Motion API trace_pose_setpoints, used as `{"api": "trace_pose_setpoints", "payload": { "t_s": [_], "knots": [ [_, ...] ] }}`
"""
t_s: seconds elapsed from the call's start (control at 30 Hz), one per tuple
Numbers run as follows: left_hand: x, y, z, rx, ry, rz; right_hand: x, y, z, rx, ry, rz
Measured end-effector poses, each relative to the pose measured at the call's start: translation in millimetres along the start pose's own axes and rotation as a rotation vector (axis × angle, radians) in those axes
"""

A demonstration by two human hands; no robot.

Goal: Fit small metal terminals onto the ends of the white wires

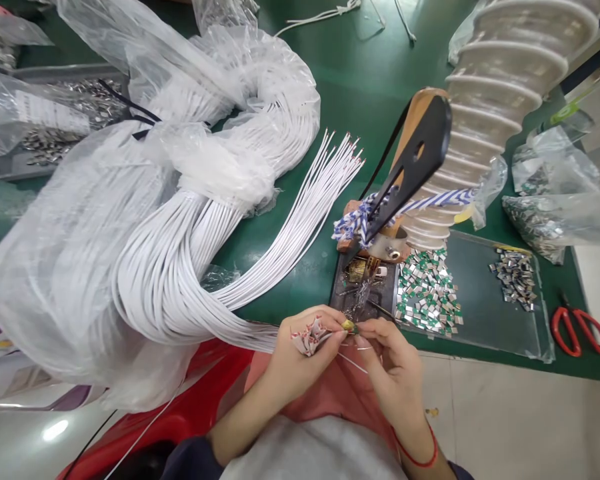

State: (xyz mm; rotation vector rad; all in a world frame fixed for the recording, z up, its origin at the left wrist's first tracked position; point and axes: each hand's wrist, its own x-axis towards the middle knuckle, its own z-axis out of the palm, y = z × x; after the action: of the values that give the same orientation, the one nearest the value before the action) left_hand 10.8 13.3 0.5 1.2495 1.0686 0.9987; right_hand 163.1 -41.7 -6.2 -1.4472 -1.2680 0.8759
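My left hand (pixel 310 347) is closed around a bunch of white cables (pixel 307 337), whose stripped ends with reddish tips stick up from the fist. Its fingertips meet those of my right hand (pixel 393 360) over the table's front edge. Between them shows a small connector (pixel 356 329) with a green part, pinched by my right hand; its details are too small to make out. A yellow bit (pixel 349 325) sits at the left fingertips. One white cable (pixel 353 363) runs below the fingers, and a thin shiny strand crosses by the right thumb.
A large plastic-wrapped cable coil (pixel 175 253) covers the left side. Just beyond my hands stand a clamped black-handled tool (pixel 410 167) and a ribbed hose (pixel 500 87). Loose connectors (pixel 427 293) lie on a tray (pixel 500 333); red-handled scissors (pixel 577 330) rest at the right.
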Motion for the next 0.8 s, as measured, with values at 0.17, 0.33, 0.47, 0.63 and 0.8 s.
{"api": "trace_pose_setpoints", "payload": {
  "t_s": [0.17, 0.33, 0.47, 0.63, 0.8],
  "knots": [
    [-0.7, 0.3, -0.6, 0.037, -0.018, -0.012, 4.1, -6.1, -2.8, -0.122, -0.023, -0.091],
    [0.2, 1.4, -1.0, 0.036, -0.02, -0.017, 5.5, -7.4, -3.3, -0.191, -0.047, -0.152],
    [0.3, 2.2, 0.9, 0.062, -0.001, 0.008, 1.7, -2.4, -1.1, -0.17, -0.053, -0.119],
    [2.9, 5.1, 1.9, 0.093, 0.037, 0.015, -0.3, 1.6, -4.6, 0.076, -0.025, 0.005],
    [6.4, 5.3, 3.1, 0.128, 0.024, 0.029, 8.9, -1.0, -8.8, 0.123, 0.025, 0.069]
  ]
}}
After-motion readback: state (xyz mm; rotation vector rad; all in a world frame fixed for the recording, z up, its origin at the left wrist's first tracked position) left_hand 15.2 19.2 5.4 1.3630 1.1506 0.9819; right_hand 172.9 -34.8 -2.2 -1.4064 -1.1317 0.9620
